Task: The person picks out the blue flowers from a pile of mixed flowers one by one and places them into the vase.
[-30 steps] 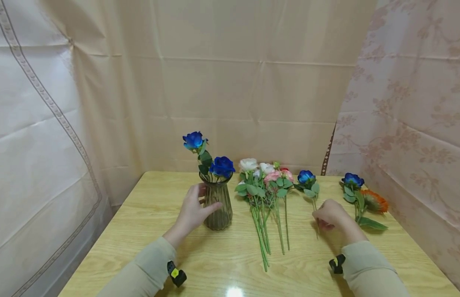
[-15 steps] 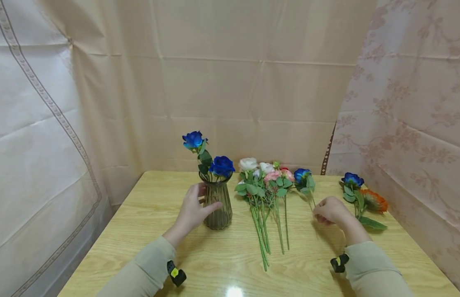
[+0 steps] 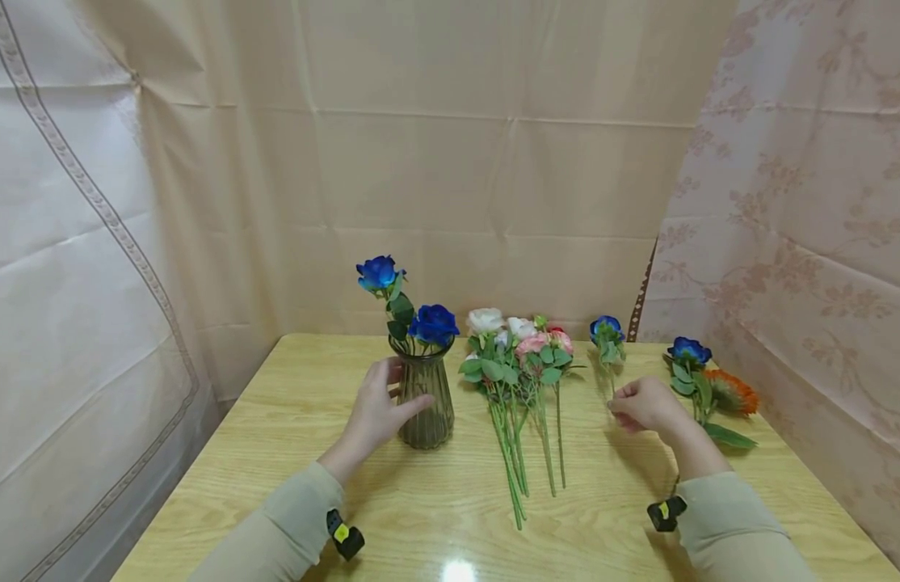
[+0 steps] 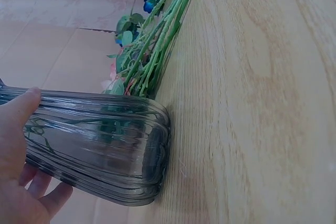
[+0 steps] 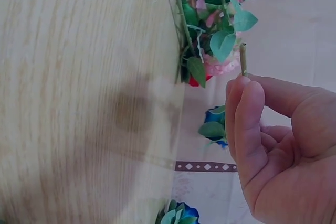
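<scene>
1. I take the vase as my landmark; it stands upright on the table, smoky and ribbed.
2. In the head view I see the left hand at the vase's left side, thumb across the near face and fingers round the other side, gripping it.
3. The right hand is well to the right of the vase and above the table. Its fingers are closed to a pinch on the stem of a blue rose; my right wrist view shows the cut stem end poking just past the fingertips.
4. That rose is right of the vase, bloom pointing away from me.
5. Two more blue roses stand in the vase, one higher than the other.
6. Just right of the vase lies a bunch of white, pink and red flowers, stems toward me.
7. Farthest right of the vase, another blue rose lies beside an orange flower.
</scene>
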### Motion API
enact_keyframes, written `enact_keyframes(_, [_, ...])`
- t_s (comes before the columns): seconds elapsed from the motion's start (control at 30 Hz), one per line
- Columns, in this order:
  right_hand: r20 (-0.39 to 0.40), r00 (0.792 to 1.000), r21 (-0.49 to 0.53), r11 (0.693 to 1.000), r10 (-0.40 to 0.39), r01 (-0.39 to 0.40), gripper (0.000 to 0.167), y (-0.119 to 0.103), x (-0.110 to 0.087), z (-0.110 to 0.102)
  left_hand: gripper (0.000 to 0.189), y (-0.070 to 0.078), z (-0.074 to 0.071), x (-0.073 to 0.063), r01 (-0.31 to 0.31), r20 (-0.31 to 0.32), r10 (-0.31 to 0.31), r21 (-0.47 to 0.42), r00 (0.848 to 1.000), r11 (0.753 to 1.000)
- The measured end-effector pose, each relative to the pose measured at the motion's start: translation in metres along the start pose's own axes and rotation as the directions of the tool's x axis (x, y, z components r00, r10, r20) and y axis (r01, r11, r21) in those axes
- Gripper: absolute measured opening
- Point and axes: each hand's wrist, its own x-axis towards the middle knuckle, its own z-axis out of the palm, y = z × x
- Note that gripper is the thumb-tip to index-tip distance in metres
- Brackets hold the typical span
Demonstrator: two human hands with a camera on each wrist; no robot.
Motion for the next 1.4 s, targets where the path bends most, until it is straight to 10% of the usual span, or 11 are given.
enact_keyframes(1.4, [-0.037,0.97,0.02,0.97,-0.24,0.241,0.02,-0.046,-0.013,0.001,0.076,0.001,-0.001,-0.001,-0.001,0.003,0.001,-0.003,1.0,1.0])
